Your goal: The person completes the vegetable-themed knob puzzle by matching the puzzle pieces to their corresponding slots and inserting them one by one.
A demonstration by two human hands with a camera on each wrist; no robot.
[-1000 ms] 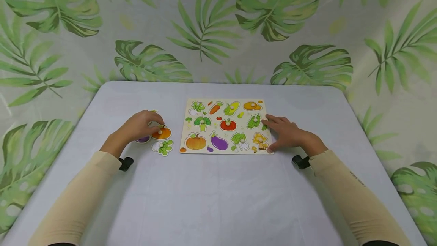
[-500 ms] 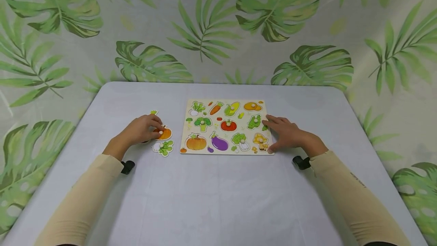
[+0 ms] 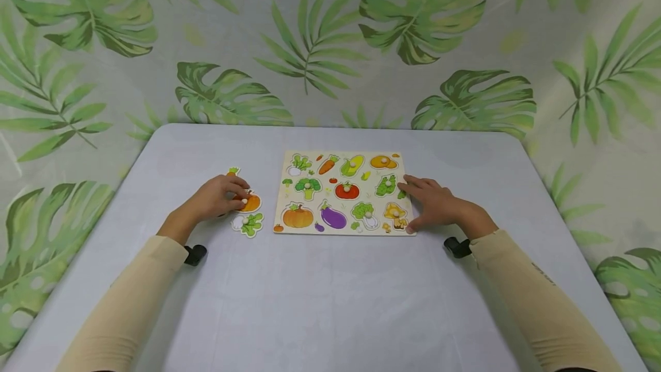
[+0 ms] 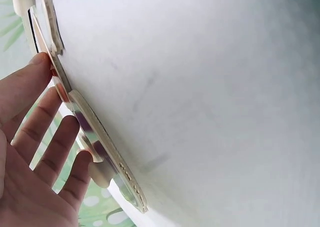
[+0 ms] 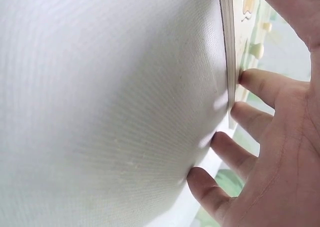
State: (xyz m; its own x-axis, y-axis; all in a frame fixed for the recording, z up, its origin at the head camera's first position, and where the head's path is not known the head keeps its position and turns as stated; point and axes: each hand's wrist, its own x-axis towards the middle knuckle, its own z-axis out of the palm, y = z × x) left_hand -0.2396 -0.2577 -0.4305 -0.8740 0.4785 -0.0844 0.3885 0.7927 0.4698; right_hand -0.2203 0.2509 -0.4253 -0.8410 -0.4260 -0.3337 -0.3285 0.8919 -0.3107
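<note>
In the head view my left hand (image 3: 218,197) pinches the small knob of a pumpkin puzzle piece (image 3: 251,204), thumb and index finger on either side. A turnip piece (image 3: 248,223) lies just below it, and a carrot piece (image 3: 233,173) shows past the knuckles. An eggplant piece (image 4: 87,129) lies under my fingers in the left wrist view; the hand hides it from above. My right hand (image 3: 434,202) rests at the right edge of the wooden vegetable puzzle board (image 3: 330,234), fingers spread, thumb near its lower right corner.
Beside the pieces, the board shows vegetables such as a tomato (image 3: 347,191) and a broccoli (image 3: 308,187), several with knobs. A white cloth covers the table (image 3: 330,303). Behind it hangs a leaf-print curtain (image 3: 330,45).
My left hand has shifted slightly right and toward me, its fingertips coming down to the pumpkin piece's knob. More of the carrot piece shows, and the eggplant piece is now covered. My right hand stays put.
</note>
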